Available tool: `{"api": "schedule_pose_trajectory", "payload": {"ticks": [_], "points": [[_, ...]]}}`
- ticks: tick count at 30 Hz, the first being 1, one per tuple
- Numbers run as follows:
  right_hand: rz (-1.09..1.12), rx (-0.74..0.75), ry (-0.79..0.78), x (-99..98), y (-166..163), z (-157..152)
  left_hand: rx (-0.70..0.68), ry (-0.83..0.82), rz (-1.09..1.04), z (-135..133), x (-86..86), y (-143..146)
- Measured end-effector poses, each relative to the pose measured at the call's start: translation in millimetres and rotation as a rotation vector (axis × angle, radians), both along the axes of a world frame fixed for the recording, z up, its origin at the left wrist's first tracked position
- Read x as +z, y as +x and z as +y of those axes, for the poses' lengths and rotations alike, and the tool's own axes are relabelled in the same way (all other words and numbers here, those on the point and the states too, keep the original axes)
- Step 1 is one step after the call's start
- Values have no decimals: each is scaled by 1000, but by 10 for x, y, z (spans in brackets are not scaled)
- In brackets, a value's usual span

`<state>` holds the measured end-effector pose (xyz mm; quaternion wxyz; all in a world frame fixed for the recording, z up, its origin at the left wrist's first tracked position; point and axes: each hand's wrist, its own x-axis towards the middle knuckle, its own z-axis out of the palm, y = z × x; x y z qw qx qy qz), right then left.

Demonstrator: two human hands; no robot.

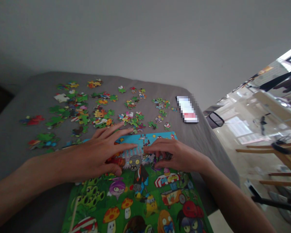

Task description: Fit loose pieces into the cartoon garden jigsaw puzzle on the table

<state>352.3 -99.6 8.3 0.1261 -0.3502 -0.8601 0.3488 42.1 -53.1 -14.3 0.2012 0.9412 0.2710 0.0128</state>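
Note:
A bright puzzle picture sheet [145, 176] with cartoon plants and a grey zombie lies in front of me. My left hand [104, 150] is over its upper left part, palm down, fingers spread, fingertips pointing to the far edge. My right hand [171, 153] rests at its upper right, with bent fingers and the thumb apart from them. Neither hand shows anything held, though the spot under the right fingers is partly hidden. Beyond the left fingertips lie loose jigsaw pieces [133, 122], mostly green with patches of other colours.
More jigsaw pieces [54, 120] are scattered over the grey cloth-covered table [145, 82] to the left and back. A phone [187, 109] with a lit screen lies at the right. A pale wall stands behind; wooden legs [269, 150] show beyond the right edge.

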Motion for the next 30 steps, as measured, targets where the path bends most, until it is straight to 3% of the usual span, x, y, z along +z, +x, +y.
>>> {"api": "schedule_pose_trajectory", "payload": {"ticks": [7,14,21,30], "points": [[2,14,64,-49,9,-20,16,-19,3,9,-6,-18],[-16,33,225,-109,-69,-70,22,16,3,14,-32,-8],[-125,-45,426,-107,-178,-120,4,61,-58,45,-149,-68],[-227,-111,595,-90,-123,-131,16,66,-54,55,-167,-70]]}}
